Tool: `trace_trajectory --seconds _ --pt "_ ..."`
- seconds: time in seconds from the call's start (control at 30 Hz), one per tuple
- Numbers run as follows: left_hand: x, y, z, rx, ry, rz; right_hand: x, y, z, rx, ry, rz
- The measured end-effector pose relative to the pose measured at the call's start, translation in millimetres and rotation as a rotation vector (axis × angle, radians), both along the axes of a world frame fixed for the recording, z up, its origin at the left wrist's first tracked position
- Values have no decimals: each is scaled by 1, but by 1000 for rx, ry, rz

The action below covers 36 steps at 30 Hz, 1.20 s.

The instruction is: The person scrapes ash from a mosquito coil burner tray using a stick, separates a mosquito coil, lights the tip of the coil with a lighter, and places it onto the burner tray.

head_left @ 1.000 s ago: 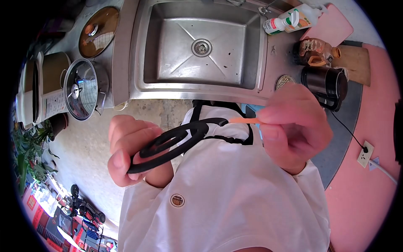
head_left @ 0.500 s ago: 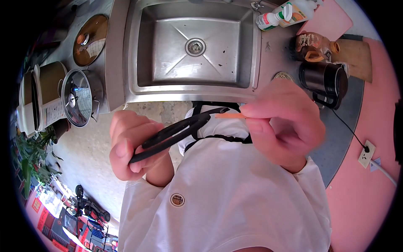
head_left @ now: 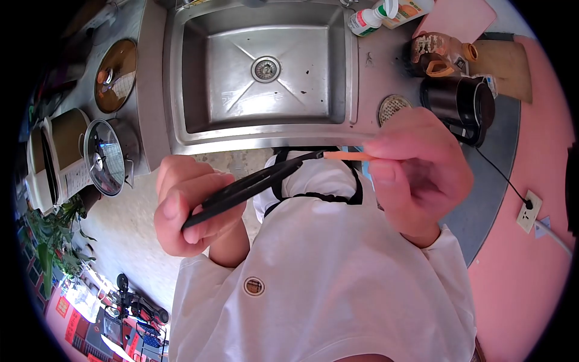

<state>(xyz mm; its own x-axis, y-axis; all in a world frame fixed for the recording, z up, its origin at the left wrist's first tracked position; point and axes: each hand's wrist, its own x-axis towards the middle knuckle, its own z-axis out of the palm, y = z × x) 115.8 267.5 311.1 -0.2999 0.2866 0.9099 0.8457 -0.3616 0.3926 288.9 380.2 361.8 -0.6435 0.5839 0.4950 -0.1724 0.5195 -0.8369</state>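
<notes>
My left hand (head_left: pixel 193 208) is closed around one end of a slim black tool (head_left: pixel 250 188) with a long slot along its body; its exact kind cannot be made out. The tool slants up to the right, its narrow tip toward my right hand (head_left: pixel 419 175). Between thumb and forefinger, my right hand pinches a short, thin orange strip (head_left: pixel 347 155). The strip's free end lies at the tool's tip; whether they touch or are joined cannot be told. Both hands are held in front of my white shirt, on the near side of the sink (head_left: pixel 253 134).
Left of the sink are a glass lid (head_left: pixel 116 75) and a lidded steel pot (head_left: pixel 123 154). On the right counter stand a spray bottle (head_left: pixel 368 21), a brown jug (head_left: pixel 437 51), a dark kettle (head_left: pixel 455 102) and a round perforated metal piece (head_left: pixel 393 107). A cord runs to a wall socket (head_left: pixel 529 211).
My right hand and the orange strip have shifted slightly right and up. The black tool has turned, so its slot looks narrower. The view has moved a little over the sink.
</notes>
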Motion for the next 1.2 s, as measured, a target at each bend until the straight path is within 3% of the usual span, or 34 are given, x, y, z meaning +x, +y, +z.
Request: trace_trajectory --seconds 0.17,0.23,0.97,1.03,1.2 --pt "4 6 0 -88 86 75 5 1 -1 -22 -6 -26" --pt "4 7 -2 22 -17 -67 7 2 -1 -28 -9 -35" --pt "1 18 -5 -9 45 -83 7 3 1 -74 -54 -93" --pt "2 23 -4 -2 103 86 7 3 -1 -76 -57 -108" --pt "1 22 -5 2 107 56 7 3 -2 -83 -62 -117"
